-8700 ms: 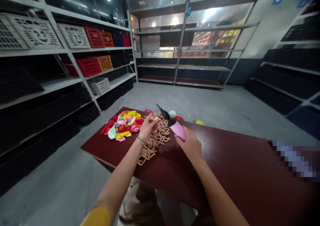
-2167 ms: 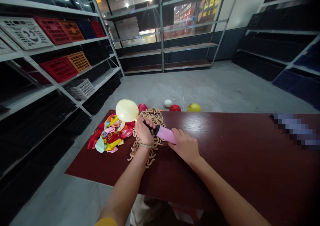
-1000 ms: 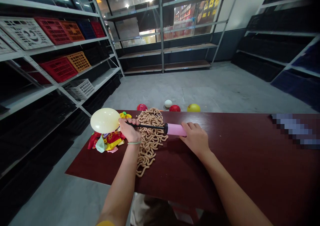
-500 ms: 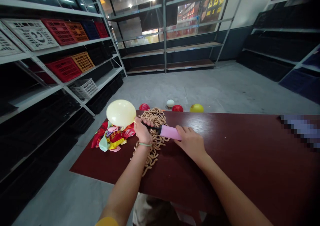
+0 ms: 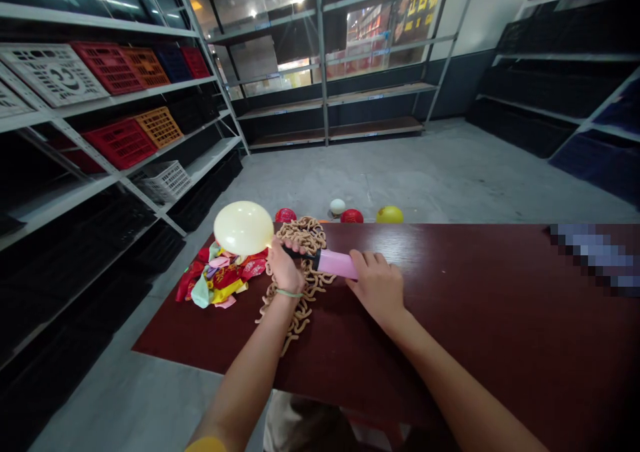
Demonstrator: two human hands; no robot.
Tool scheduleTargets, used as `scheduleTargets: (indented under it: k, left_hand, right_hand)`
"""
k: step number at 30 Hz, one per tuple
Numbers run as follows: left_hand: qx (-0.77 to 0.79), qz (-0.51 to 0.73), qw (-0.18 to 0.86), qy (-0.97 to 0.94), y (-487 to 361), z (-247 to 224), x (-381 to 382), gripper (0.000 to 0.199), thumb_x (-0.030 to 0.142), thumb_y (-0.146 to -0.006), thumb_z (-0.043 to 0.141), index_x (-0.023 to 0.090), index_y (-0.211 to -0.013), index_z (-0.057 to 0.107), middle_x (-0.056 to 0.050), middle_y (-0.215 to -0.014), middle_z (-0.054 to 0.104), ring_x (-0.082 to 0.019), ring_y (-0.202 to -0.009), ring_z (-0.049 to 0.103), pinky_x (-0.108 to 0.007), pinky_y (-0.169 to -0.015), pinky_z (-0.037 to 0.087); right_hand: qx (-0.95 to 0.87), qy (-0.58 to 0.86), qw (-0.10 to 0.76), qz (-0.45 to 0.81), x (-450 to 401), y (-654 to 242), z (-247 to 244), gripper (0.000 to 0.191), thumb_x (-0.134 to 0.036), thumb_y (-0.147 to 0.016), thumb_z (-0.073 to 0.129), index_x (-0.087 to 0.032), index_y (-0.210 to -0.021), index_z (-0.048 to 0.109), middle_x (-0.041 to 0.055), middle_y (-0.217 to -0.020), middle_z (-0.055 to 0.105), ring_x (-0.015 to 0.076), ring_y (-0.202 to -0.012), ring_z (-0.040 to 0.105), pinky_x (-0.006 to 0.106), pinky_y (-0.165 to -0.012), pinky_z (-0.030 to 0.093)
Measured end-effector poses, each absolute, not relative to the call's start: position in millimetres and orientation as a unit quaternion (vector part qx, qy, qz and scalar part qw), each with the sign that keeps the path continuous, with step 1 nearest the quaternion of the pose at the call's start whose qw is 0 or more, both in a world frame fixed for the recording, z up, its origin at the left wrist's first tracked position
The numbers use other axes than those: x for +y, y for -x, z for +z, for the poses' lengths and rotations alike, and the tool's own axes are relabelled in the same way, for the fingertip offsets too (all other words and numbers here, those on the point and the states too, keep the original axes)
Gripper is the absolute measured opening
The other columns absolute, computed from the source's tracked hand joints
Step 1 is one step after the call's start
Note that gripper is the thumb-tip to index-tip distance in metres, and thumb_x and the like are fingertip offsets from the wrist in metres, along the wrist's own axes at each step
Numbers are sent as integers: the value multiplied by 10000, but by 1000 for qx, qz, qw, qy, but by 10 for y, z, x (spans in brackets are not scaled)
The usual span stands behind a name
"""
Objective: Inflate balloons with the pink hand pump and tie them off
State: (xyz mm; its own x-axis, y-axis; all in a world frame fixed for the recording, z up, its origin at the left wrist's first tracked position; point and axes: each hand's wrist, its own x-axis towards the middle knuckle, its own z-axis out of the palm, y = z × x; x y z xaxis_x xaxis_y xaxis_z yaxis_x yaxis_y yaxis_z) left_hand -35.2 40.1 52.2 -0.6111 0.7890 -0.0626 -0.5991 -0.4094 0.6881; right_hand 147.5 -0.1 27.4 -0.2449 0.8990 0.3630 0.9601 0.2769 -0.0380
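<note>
A pale yellow balloon (image 5: 243, 229), round and inflated, sits on the end of a hand pump (image 5: 334, 263) with a pink barrel and black front part. My left hand (image 5: 286, 265) is closed around the balloon's neck and the pump's black front end. On the pink barrel's other end, my right hand (image 5: 377, 287) is wrapped with its fingers curled over the top. Under the balloon lies a heap of limp coloured balloons (image 5: 220, 279). A pile of tan, curly worm-like pieces (image 5: 300, 305) spreads beneath my left wrist and the pump.
The dark red table (image 5: 450, 345) extends to the right, with a blurred purple item (image 5: 595, 252) at its far right. Beyond the back edge show red balloons (image 5: 352, 216), a yellow balloon (image 5: 390, 214) and a white balloon (image 5: 337, 206). Shelves with crates (image 5: 120, 142) stand left.
The camera view has shifted slightly, moving the table and shelves a little left in the picture. Both hands keep their grip, and the balloon looks about the same size.
</note>
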Motion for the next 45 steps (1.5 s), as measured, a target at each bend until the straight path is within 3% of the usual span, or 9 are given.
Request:
scheduleTargets:
  k: [5, 16, 26, 38, 45]
  left_hand:
    - [366, 814, 423, -154, 238, 501, 389, 225, 284, -852, 545, 209, -726, 375, 77, -556, 380, -74, -439, 403, -217, -455, 347]
    - [350, 861, 346, -131, 862, 664, 449, 196, 203, -764, 542, 205, -720, 352, 87, -583, 360, -50, -458, 389, -203, -471, 332]
    - [337, 848, 371, -175, 173, 627, 285, 206, 234, -843, 526, 209, -708, 372, 71, -551, 383, -74, -431, 397, -229, -447, 340]
    - [339, 874, 319, -141, 784, 756, 353, 227, 215, -815, 529, 213, -699, 334, 74, -591, 345, -65, -447, 387, -229, -452, 333]
    - [344, 851, 364, -158, 334, 618, 330, 224, 253, -848, 532, 212, -710, 360, 72, -565, 359, -67, -433, 378, -221, -432, 311]
  right_hand:
    - [-811, 559, 160, -66, -10, -1440, 223, 375, -372, -855, 643, -248, -1188, 525, 50, -1010, 629, 221, -938, 504, 316, -662, 253]
    - [-796, 580, 150, -87, 248, -1825, 249, 409, -347, -828, 652, -241, -1208, 544, 69, -1071, 623, 243, -985, 497, 319, -709, 276]
    - [-802, 568, 180, -42, 26, -1381, 241, 418, -347, -821, 672, -256, -1204, 533, 63, -1042, 630, 222, -966, 510, 313, -718, 294]
    - [-795, 582, 153, -76, 237, -1797, 269, 432, -337, -819, 667, -251, -1222, 538, 66, -1079, 622, 237, -995, 501, 311, -727, 285]
    - [-787, 593, 166, -45, -10, -1429, 297, 375, -351, -822, 659, -239, -1165, 559, 76, -1029, 639, 236, -965, 521, 315, -706, 276]
